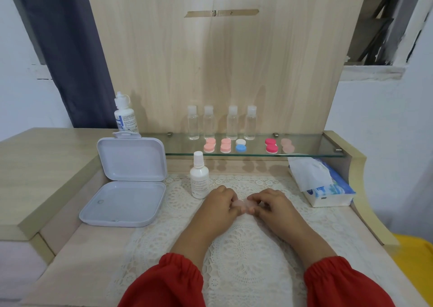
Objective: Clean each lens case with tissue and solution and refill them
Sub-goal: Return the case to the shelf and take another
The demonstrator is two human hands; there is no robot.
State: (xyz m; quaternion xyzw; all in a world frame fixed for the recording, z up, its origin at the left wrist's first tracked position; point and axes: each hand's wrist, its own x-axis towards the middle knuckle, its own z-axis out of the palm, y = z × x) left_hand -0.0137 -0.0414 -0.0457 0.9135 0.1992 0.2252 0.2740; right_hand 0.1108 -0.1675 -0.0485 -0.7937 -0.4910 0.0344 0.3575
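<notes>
A: Which step?
B: Opening, I judge: left hand [219, 204] and right hand [269, 203], fingers curled, grip 1 pale pink lens case [243, 204] over the near bench.
A: Next?
B: Probably tissue [307, 177], far right.

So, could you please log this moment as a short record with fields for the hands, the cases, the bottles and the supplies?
left hand: grips one end of the pale pink lens case
right hand: grips its other end
shelf cases: five on the glass shelf
clear bottles: four, upright, capped
solution bottle: upright on lace mat, cap on
tissue pack: right, one sheet sticking out
white box: left, lid open
</notes>
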